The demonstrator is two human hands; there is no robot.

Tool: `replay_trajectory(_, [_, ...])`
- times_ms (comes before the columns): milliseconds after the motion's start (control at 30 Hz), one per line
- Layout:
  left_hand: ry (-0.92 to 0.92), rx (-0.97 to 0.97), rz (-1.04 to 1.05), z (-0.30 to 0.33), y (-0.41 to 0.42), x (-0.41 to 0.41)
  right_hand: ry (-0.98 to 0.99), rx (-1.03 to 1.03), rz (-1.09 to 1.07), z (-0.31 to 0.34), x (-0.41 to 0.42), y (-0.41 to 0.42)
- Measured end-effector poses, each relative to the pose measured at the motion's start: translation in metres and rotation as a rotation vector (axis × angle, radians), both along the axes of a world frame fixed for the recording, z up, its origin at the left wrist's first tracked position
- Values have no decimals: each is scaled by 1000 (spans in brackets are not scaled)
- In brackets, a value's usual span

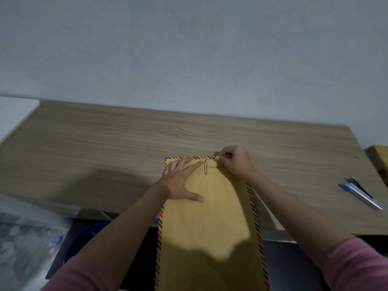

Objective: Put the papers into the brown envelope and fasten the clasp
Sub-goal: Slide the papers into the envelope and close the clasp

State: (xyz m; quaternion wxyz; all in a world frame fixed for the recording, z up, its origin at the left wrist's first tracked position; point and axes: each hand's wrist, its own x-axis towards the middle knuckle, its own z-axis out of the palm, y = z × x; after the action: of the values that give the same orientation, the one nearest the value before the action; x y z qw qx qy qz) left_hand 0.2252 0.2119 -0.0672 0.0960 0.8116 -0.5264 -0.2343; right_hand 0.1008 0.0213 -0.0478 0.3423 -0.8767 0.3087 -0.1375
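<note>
The envelope (210, 223) lies lengthwise on the table (105, 148), its far end well onto the wood and its near end hanging past the table's front edge toward the person. It is plain brown with a striped border of dark and orange slashes down both long sides and across the far end. The flap is folded down, and the metal clasp (205, 167) stands upright through its hole — its prongs look unbent, though they are small and hard to make out. The left hand (182, 181) lies flat on the envelope, fingers straight and spread, pressing the flap just left of the clasp. The right hand (235, 161) is curled at the far right corner, thumb and forefinger pinching the flap's edge. Bare wood stretches wide to the left and behind the envelope. A stapler (360, 193) lies well apart near the right edge. No papers show.
</note>
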Motion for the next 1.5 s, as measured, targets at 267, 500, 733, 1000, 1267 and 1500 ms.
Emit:
replay_trajectory(267, [-2,56,-14,5,-3,-2,-68,-135,112,-13,-34,18])
replay_trajectory(500, [3,61,-1,5,-4,-2,7,-478,299,-22,-43,28])
replay_trajectory(733, [22,34,8,2,-4,-2,-10,-424,307,-27,-31,59])
replay_trajectory(1000, [26,0,17,1,-3,-2,14,-419,311,-25,-33,72])
replay_trajectory(1267, [98,-146,68,-2,3,-4,107,-417,390,-8,-4,58])
replay_trajectory(1500, [-71,-65,11,-6,10,-7,239,-400,412,14,25,28])
